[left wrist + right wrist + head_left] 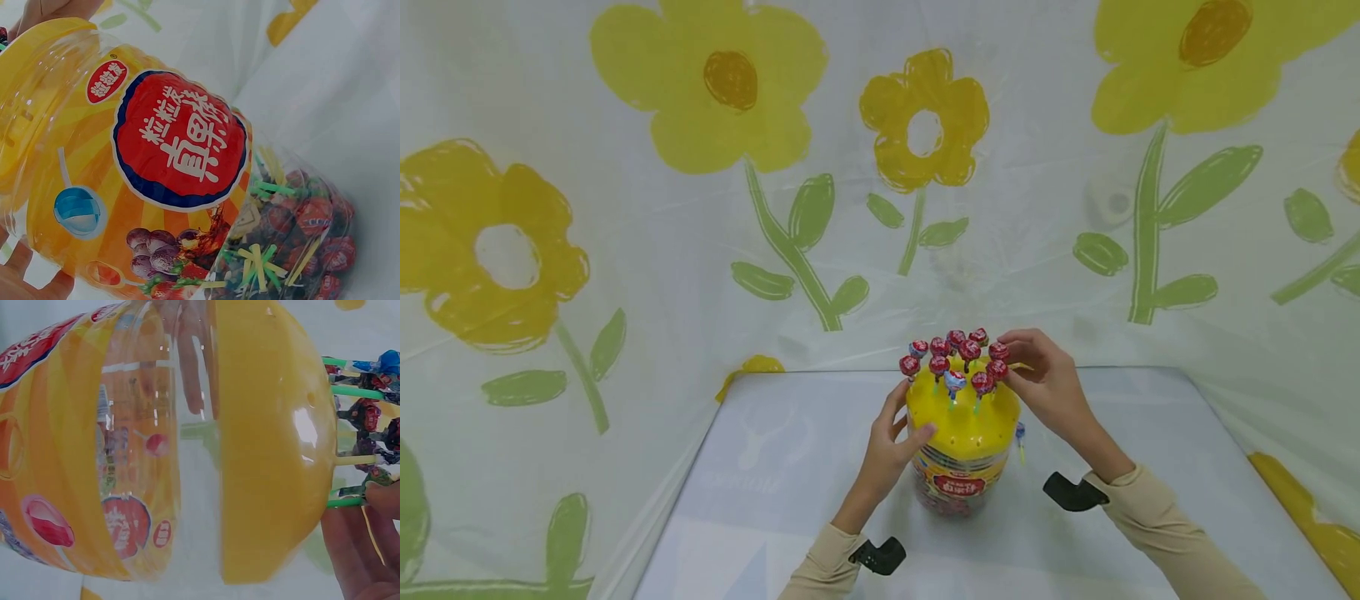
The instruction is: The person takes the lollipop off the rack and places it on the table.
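On the table stands a clear candy jar (958, 492) with a yellow domed lid (966, 429). Wrapped lollipops (955, 382) stand upright in the lid's holes, mostly red, a few blue. My left hand (883, 454) holds the jar by the left of its top, thumb against the lid. At the lid's right side my right hand (1048, 383) pinches a lollipop; its green stick (345, 502) meets the lid in the right wrist view, while thumb and fingers partly hide its head. More lollipops (312, 212) lie inside the jar's bottom, seen in the left wrist view.
A loose blue-wrapped lollipop (1020, 431) lies on the white table (760, 500) just right of the jar. Behind the table hangs a pale curtain (1037, 225) printed with yellow flowers.
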Demonstrator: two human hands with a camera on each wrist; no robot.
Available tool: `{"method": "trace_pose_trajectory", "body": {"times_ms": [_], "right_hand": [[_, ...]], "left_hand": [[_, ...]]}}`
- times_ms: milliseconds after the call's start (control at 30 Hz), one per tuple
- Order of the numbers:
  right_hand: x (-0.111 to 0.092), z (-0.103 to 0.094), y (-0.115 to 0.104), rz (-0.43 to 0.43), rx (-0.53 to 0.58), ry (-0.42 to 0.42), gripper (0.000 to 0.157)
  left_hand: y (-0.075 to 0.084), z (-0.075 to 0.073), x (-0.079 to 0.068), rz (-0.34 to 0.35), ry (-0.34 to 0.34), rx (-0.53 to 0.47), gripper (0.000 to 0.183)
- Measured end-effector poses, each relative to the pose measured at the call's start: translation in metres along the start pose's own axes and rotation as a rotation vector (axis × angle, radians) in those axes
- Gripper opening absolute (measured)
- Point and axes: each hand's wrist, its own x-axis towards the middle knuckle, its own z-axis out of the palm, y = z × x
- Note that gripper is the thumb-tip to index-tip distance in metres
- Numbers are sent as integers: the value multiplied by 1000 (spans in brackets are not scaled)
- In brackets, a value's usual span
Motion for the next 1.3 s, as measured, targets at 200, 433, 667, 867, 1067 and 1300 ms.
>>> {"method": "trace_pose_trajectory", "body": {"times_ms": [200,433,667,867,1067,1300], "right_hand": [[1,-4,-4,-21,14,31,39],[2,-7,-19,-30,51,52,39],[2,-12,-31,-49,93,52,36],[1,-17,-28,-34,120,64,37],[-2,-21,-25,-23,101,76,38],[-6,-24,-13,11,100,82,39]], "left_hand": [[0,1,0,-1,2,4,64],[0,1,0,-3,6,11,65],[2,1,-1,-3,9,3,66],[2,2,-1,0,12,3,65],[1,2,0,1,13,5,64],[0,2,0,4,13,4,66]]}}
